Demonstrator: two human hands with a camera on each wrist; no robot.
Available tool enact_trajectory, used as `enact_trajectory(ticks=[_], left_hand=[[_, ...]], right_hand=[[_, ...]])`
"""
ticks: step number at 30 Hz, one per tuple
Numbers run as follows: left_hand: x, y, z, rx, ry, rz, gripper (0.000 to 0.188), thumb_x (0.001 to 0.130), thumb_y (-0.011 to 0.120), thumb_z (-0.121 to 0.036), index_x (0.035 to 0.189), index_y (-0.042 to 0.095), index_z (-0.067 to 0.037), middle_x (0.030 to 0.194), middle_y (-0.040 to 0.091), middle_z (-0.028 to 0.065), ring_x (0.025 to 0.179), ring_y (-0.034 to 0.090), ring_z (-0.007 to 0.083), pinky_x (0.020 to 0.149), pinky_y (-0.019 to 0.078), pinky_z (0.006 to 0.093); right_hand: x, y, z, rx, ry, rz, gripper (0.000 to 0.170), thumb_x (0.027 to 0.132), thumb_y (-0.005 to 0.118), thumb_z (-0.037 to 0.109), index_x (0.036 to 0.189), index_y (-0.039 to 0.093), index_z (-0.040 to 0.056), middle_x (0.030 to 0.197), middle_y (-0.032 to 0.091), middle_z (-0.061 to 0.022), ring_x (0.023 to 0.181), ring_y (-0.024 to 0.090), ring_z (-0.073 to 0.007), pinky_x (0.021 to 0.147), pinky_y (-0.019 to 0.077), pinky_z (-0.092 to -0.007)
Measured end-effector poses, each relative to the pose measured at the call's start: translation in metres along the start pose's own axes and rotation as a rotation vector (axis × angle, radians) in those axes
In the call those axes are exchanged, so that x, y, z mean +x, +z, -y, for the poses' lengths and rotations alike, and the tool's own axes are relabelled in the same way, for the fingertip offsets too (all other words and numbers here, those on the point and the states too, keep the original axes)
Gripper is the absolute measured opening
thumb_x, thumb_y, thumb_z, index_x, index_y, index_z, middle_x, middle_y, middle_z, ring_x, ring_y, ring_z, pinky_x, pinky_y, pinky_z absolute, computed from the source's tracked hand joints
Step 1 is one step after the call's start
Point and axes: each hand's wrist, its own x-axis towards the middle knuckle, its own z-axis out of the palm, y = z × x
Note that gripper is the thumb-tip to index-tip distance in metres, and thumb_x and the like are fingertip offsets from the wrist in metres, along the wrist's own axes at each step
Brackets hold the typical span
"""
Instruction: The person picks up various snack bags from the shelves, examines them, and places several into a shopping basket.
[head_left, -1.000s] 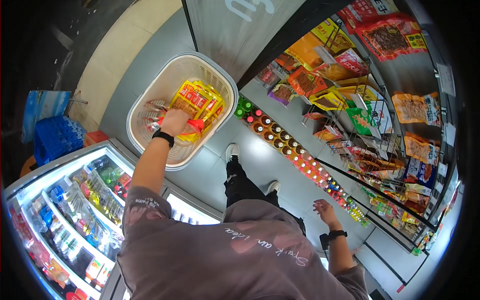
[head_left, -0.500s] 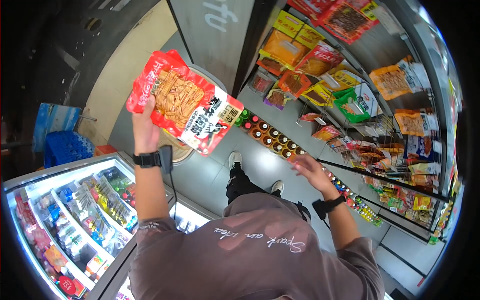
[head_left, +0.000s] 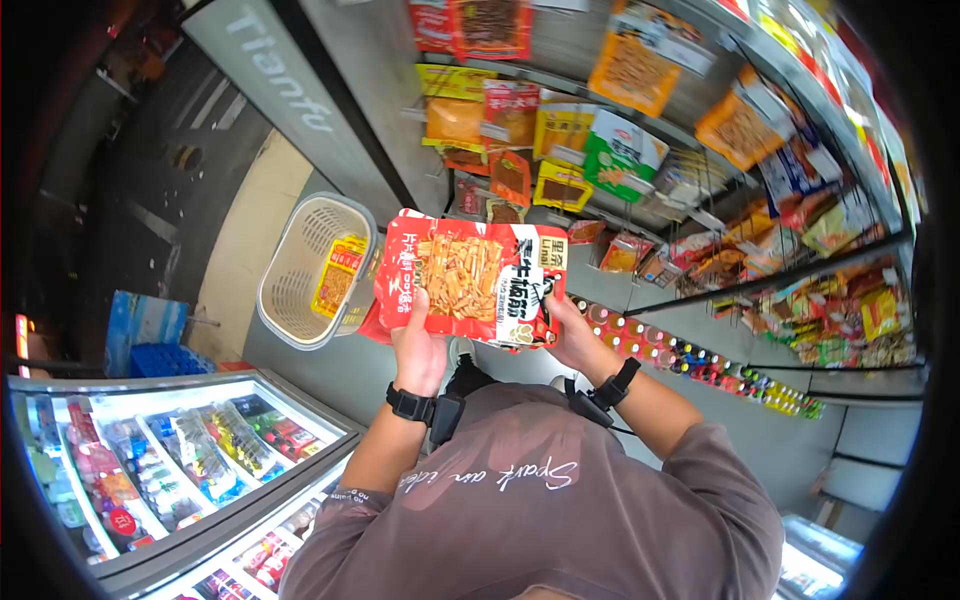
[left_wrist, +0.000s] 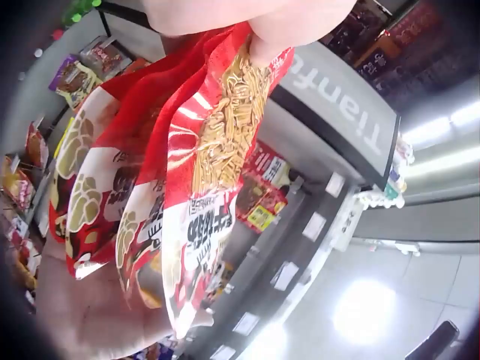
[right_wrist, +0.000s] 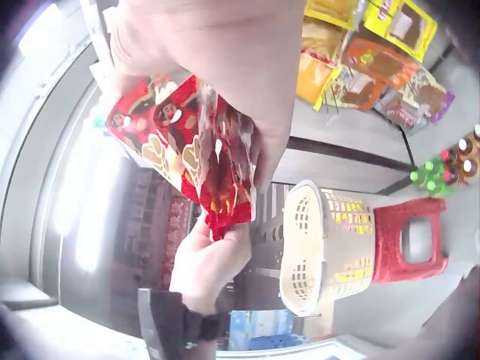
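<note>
Left hand (head_left: 420, 357) and right hand (head_left: 577, 338), both partly closed, grip opposite ends of the stacked red-and-white plastic snack packets (head_left: 465, 275), near the white perforated plastic basket (head_left: 298, 250). Apply even thumb pressure; square the fanned edges.

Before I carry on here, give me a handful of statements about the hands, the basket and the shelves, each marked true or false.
1. The left hand grips red snack packets. True.
2. The right hand is empty. False: it grips the packets too.
3. The basket stands on a red stool. True.
4. Nothing lies in the basket. False: yellow packets lie in it.
5. A green packet hangs among the goods on the shelves. True.
6. The left wrist is bare. False: a black band is strapped around it.
</note>
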Motion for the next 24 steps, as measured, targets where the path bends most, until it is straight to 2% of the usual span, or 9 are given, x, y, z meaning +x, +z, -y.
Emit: enact_trajectory(ticks=[4,7,9,10,14,19,21,23,24], left_hand=[[-0.049,0.036,0.044,0.141,-0.027,0.148,0.045,0.094,0.058,-0.019,0.135,0.042,-0.007,0.133,0.052,0.0066,0.121,0.051,0.0224,0.103,0.0405,0.0413],[-0.089,0.061,0.058,0.218,-0.109,0.304,0.066,0.091,0.057,-0.045,0.141,0.035,-0.008,0.141,0.044,0.0091,0.129,0.043,0.026,0.107,0.034,0.0463],[-0.105,0.072,0.059,-0.09,-0.278,0.589,0.089,0.083,0.053,-0.066,0.146,0.028,-0.009,0.148,0.035,0.0102,0.134,0.036,0.0293,0.11,0.0279,0.0492],[-0.114,0.091,0.057,-0.028,-0.28,0.623,0.102,0.078,0.043,-0.079,0.148,0.023,-0.007,0.151,0.029,0.0123,0.137,0.032,0.0322,0.112,0.0244,0.0507],[-0.113,0.137,0.059,-0.032,-0.722,0.679,0.105,0.081,0.027,-0.082,0.148,0.018,-0.001,0.151,0.027,0.0176,0.138,0.03,0.0337,0.113,0.0237,0.0494],[-0.093,0.161,0.101,0.293,-1.111,0.841,0.101,0.084,0.026,-0.079,0.146,0.023,0.001,0.148,0.035,0.0169,0.134,0.039,0.0291,0.111,0.0298,0.0428],[-0.081,0.155,0.112,0.587,-1.08,0.907,0.078,0.091,0.051,-0.054,0.145,0.027,-0.002,0.143,0.042,0.0152,0.127,0.047,0.027,0.104,0.0404,0.0416],[-0.08,0.153,0.122,0.401,-1.118,0.965,0.066,0.088,0.064,-0.026,0.141,0.033,-0.002,0.136,0.049,0.0147,0.121,0.053,0.0244,0.1,0.0451,0.0396],[-0.083,0.154,0.121,0.395,-1.125,0.974,0.066,0.088,0.064,-0.026,0.141,0.033,-0.002,0.136,0.049,0.0147,0.121,0.053,0.0244,0.1,0.0451,0.0396]], right_hand=[[-0.058,-0.038,0.031,-0.089,-0.117,-0.254,0.043,0.086,0.062,-0.003,0.125,0.046,0.0058,0.114,0.063,-0.0056,0.1,0.063,-0.0156,0.085,0.0547,-0.033],[-0.1,-0.077,0.061,-0.129,-0.195,-0.32,0.043,0.086,0.062,-0.003,0.125,0.047,0.0056,0.112,0.063,-0.0052,0.098,0.063,-0.0149,0.085,0.0545,-0.0325],[-0.133,-0.098,0.096,-0.171,-0.23,-0.296,0.045,0.084,0.062,-0.005,0.126,0.047,0.0044,0.111,0.064,-0.0052,0.096,0.064,-0.0133,0.082,0.0542,-0.0305],[-0.147,-0.111,0.112,-0.168,-0.245,-0.268,0.046,0.083,0.063,-0.005,0.125,0.048,0.0045,0.11,0.065,-0.0049,0.095,0.064,-0.0126,0.08,0.0539,-0.0289],[-0.193,-0.164,0.171,-0.43,-0.174,-0.16,0.046,0.081,0.068,0.0,0.124,0.052,0.0037,0.102,0.067,-0.0012,0.083,0.062,-0.0049,0.068,0.0499,-0.0201],[-0.202,-0.154,0.218,-0.591,-0.076,0.091,0.051,0.079,0.066,-0.005,0.127,0.051,0.0006,0.112,0.064,-0.0032,0.096,0.06,-0.0082,0.086,0.0499,-0.0277],[-0.19,-0.149,0.227,-0.824,-0.008,0.151,0.05,0.077,0.066,-0.004,0.125,0.051,0.0007,0.11,0.065,-0.0033,0.095,0.06,-0.0077,0.084,0.0508,-0.0275],[-0.186,-0.138,0.23,-0.826,0.029,0.16,0.05,0.077,0.066,-0.003,0.124,0.052,0.0008,0.108,0.066,-0.0039,0.093,0.062,-0.0084,0.081,0.0517,-0.0274],[-0.183,-0.138,0.229,-0.816,0.033,0.132,0.049,0.077,0.065,-0.003,0.124,0.052,0.0012,0.105,0.067,-0.0044,0.09,0.063,-0.0087,0.08,0.0524,-0.0266]])
